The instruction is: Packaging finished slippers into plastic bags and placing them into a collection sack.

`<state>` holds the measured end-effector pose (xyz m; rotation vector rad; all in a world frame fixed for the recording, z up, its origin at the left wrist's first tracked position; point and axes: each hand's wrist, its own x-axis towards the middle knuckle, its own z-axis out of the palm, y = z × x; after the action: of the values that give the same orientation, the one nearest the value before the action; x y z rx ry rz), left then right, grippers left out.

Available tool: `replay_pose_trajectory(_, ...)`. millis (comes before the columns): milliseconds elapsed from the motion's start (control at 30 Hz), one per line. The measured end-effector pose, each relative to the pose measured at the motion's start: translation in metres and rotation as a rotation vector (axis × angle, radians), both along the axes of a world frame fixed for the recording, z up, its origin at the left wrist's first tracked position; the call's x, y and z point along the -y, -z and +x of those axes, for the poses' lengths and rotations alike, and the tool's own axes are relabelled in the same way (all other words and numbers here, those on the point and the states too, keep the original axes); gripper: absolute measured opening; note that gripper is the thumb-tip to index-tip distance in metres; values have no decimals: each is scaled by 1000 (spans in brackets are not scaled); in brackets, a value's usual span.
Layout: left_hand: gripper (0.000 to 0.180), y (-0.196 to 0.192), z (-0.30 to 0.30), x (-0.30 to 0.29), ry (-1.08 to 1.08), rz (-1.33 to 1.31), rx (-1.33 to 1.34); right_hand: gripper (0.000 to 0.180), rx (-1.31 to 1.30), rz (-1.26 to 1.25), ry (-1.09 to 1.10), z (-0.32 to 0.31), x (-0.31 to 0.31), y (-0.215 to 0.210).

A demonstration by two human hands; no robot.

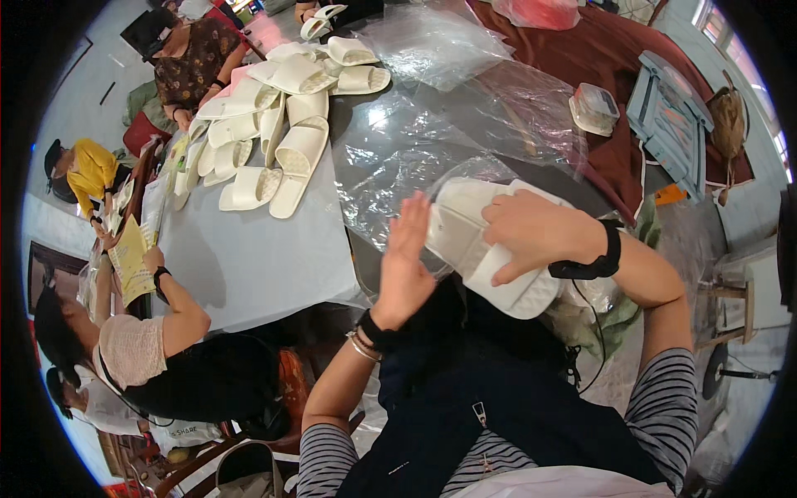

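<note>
Off the table's near edge, a pair of white slippers (525, 292) is held, tilted, close to my body. Clear plastic (465, 170) shows around their upper end. My right hand (544, 231) lies over the slippers, its fingers bent and its thumb pressed against the strap. Just left of them, my left hand (403, 270) is raised with the fingers straight and holds nothing. Whether its fingertips touch the slipper's edge I cannot tell.
Cream slippers (300, 153) lie heaped on the table's far left. Clear plastic bags (432, 50) spread over the dark tabletop ahead. A lidded container (594, 109) and a blue-grey plastic crate (664, 124) are at right. Co-workers line the left side; one holds a yellow sheet (130, 259).
</note>
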<state>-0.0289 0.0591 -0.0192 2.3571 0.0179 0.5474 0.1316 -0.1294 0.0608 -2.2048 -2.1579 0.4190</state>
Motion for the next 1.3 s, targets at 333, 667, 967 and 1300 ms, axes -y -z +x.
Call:
replay_pose_trajectory(333,105,25,11,9,26,66,-95,38,-332,591,607,-5,19,55)
replay_pose_trajectory(667,110,15,17,25,89,228,-212,28,-613,655,699,-11,18,98)
replay_pose_trajectory(967,106,-2,12,62,114,475,-165,18,-761,851,934,-23,-13,116)
replay_pose_trajectory(1300,101,-24,-8,96,362,442,-103,38,-742,939,1038,-20,-41,113)
